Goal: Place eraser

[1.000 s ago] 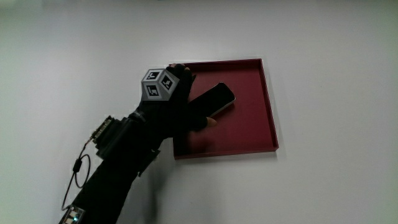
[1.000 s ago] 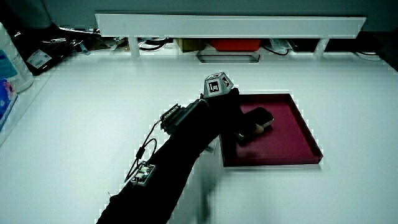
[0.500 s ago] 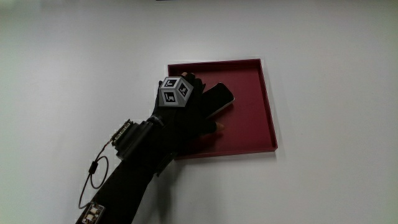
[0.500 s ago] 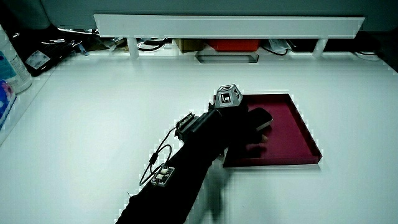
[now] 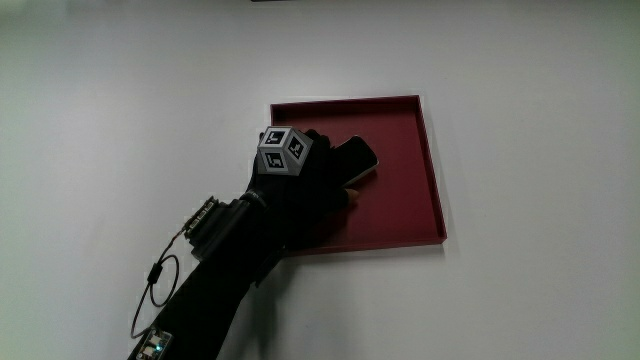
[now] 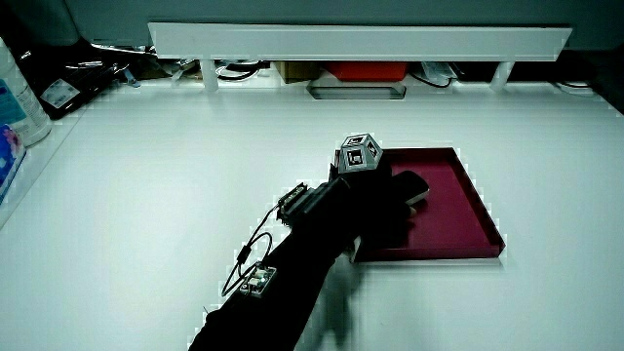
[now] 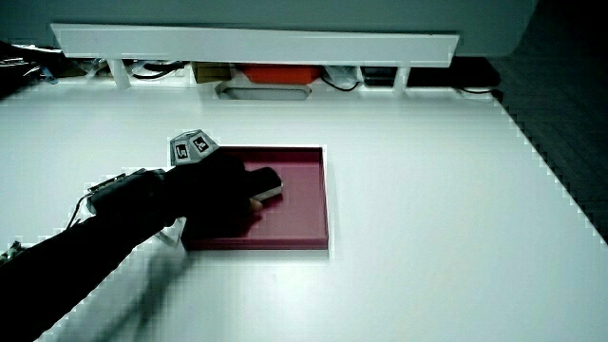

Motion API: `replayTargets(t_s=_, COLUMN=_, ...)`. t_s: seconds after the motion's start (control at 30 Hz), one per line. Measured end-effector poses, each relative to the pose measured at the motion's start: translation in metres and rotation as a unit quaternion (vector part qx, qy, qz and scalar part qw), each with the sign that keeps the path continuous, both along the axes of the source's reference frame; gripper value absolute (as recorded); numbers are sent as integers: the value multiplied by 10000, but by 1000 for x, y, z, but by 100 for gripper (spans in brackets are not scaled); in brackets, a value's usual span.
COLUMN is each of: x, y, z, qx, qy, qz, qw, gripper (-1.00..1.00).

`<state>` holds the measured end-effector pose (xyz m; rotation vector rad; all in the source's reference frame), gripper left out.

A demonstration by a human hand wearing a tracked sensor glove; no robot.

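The eraser [image 5: 359, 157] is a flat black block with a pale rim, lying aslant inside the dark red tray [image 5: 405, 195]. The gloved hand [image 5: 312, 187] lies over the tray's part nearest the forearm, fingers curled around the eraser so that only its end pokes out. The patterned cube [image 5: 283, 150] sits on the hand's back. In both side views the hand [image 6: 382, 203] [image 7: 220, 193] covers most of the eraser [image 6: 415, 186] [image 7: 269, 181], low over the tray floor [image 6: 456, 210] [image 7: 300, 204].
A low white partition [image 6: 361, 40] [image 7: 256, 44] stands at the table's edge farthest from the person, with cables and an orange item under it. A pale bottle [image 6: 14, 97] stands at another edge. A small device and wire ride on the forearm [image 5: 205, 225].
The hand has carried the eraser farther in over the tray and lower toward its floor. More of the eraser is covered by the fingers now.
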<state>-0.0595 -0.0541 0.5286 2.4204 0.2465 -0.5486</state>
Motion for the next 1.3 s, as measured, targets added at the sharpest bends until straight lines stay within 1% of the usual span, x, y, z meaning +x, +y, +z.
replayTargets(t_s=0.17, x=-1, y=1, z=1, qx=92, qy=86, qz=-10, qw=9999, gripper=-67)
replayTargets(t_s=0.2, x=-1, y=2, z=-1, qx=77, qy=125, qz=-35, qw=9999, gripper=-71)
replayTargets(t_s=0.23, x=-1, y=2, z=0, qx=126, qy=119, qz=-17, qw=9998, gripper=-75)
replayTargets(t_s=0.27, x=0, y=3, z=-1, qx=116, qy=122, qz=-40, qw=9999, gripper=-79)
replayTargets(t_s=0.33, x=1, y=3, z=-1, qx=153, qy=95, qz=-8, qw=9998, gripper=-88)
replayTargets(t_s=0.37, x=1, y=3, z=-1, qx=213, qy=105, qz=43, qw=9997, gripper=-92)
replayTargets(t_s=0.4, x=1, y=4, z=-1, qx=223, qy=86, qz=-9, qw=9997, gripper=-96)
replayTargets(t_s=0.43, x=2, y=4, z=-1, qx=275, qy=83, qz=8, qw=9996, gripper=-100)
replayTargets(t_s=0.47, x=2, y=4, z=-1, qx=281, qy=89, qz=32, qw=9996, gripper=-100)
replayTargets(t_s=0.5, x=2, y=5, z=-2, qx=360, qy=66, qz=23, qw=9993, gripper=-100)
replayTargets(t_s=0.57, x=2, y=5, z=-3, qx=319, qy=109, qz=6, qw=9994, gripper=-100)
replayTargets(t_s=0.6, x=2, y=5, z=-3, qx=375, qy=125, qz=16, qw=9992, gripper=-100)
replayTargets(t_s=0.63, x=1, y=5, z=-6, qx=376, qy=132, qz=-33, qw=9992, gripper=-100)
replayTargets(t_s=0.7, x=0, y=4, z=-10, qx=406, qy=205, qz=-16, qw=9990, gripper=-100)
replayTargets(t_s=0.77, x=-2, y=3, z=-20, qx=508, qy=219, qz=7, qw=9985, gripper=-100)
replayTargets(t_s=0.8, x=-3, y=2, z=-25, qx=477, qy=278, qz=8, qw=9985, gripper=-100)
replayTargets(t_s=0.87, x=-5, y=0, z=-36, qx=609, qy=290, qz=111, qw=9977, gripper=-100)
replayTargets(t_s=0.9, x=-7, y=0, z=-40, qx=633, qy=348, qz=123, qw=9973, gripper=-100)
replayTargets(t_s=0.93, x=-8, y=0, z=-49, qx=580, qy=349, qz=81, qw=9977, gripper=-100)
replayTargets(t_s=0.97, x=-10, y=0, z=-53, qx=635, qy=333, qz=127, qw=9973, gripper=-100)
replayTargets(t_s=1.03, x=-13, y=0, z=-60, qx=641, qy=351, qz=148, qw=9972, gripper=-100)
replayTargets(t_s=1.07, x=-15, y=0, z=-63, qx=689, qy=359, qz=163, qw=9968, gripper=-100)
replayTargets(t_s=1.1, x=-18, y=0, z=-67, qx=774, qy=349, qz=173, qw=9962, gripper=-100)
replayTargets(t_s=1.13, x=-21, y=0, z=-69, qx=806, qy=447, qz=221, qw=9955, gripper=-100)
replayTargets(t_s=1.17, x=-25, y=-1, z=-67, qx=885, qy=540, qz=155, qw=9945, gripper=-100)
replayTargets(t_s=1.2, x=-30, y=-1, z=-75, qx=1045, qy=487, qz=240, qw=9930, gripper=-100)
replayTargets(t_s=1.23, x=-35, y=-1, z=-73, qx=1109, qy=523, qz=212, qw=9922, gripper=-100)
replayTargets(t_s=1.27, x=-39, y=-1, z=-81, qx=1497, qy=348, qz=419, qw=9872, gripper=-100)
replayTargets(t_s=1.3, x=-44, y=0, z=-90, qx=1232, qy=441, qz=140, qw=9913, gripper=-100)
